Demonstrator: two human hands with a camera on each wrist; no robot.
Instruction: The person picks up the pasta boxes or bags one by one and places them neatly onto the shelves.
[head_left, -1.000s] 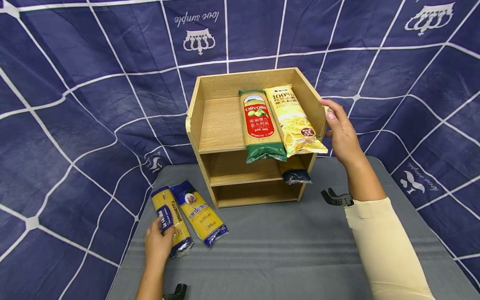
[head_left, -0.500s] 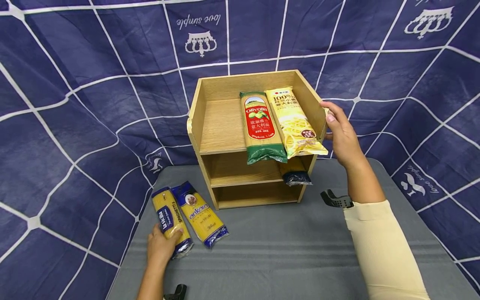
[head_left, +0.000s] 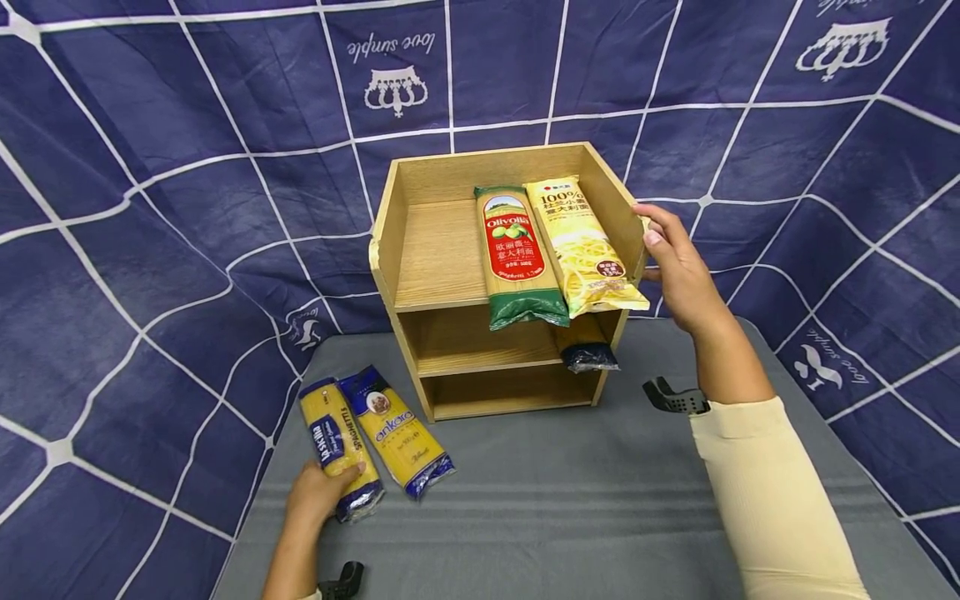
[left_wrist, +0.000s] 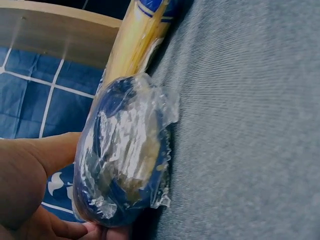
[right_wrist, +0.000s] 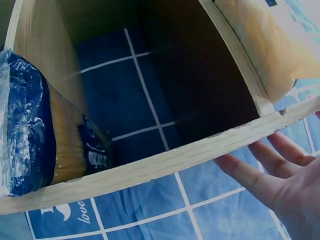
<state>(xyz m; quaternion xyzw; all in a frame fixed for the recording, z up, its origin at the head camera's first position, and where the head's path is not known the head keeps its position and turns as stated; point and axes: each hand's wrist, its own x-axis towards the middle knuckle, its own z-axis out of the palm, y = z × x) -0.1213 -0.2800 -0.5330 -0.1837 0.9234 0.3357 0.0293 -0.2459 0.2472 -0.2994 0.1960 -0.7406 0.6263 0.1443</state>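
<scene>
My left hand (head_left: 315,496) grips the near end of a yellow and blue spaghetti packet (head_left: 327,422) on the grey cloth. In the left wrist view, the thumb lies along one side of its crinkled clear end (left_wrist: 125,150), with fingertips at the lower edge. Beside it lies an Ankara pasta packet (head_left: 405,433). At the right side panel of a wooden shelf unit (head_left: 438,242), my right hand (head_left: 678,271) touches the upper front corner. The right wrist view shows fairly straight fingers (right_wrist: 250,175) against the panel's outer face; the thumb's contact is unclear.
On the top tier lie a green-ended Olivoilà spaghetti packet (head_left: 517,250) and a pale yellow pasta packet (head_left: 581,242), both jutting over the front edge. A dark-ended packet (head_left: 588,354) sticks out of the middle tier's right side. Blue checked fabric (head_left: 180,333) surrounds the table.
My left hand has slid down the spaghetti packet towards its near end. The packet has barely shifted. My right hand stays at the shelf unit's corner.
</scene>
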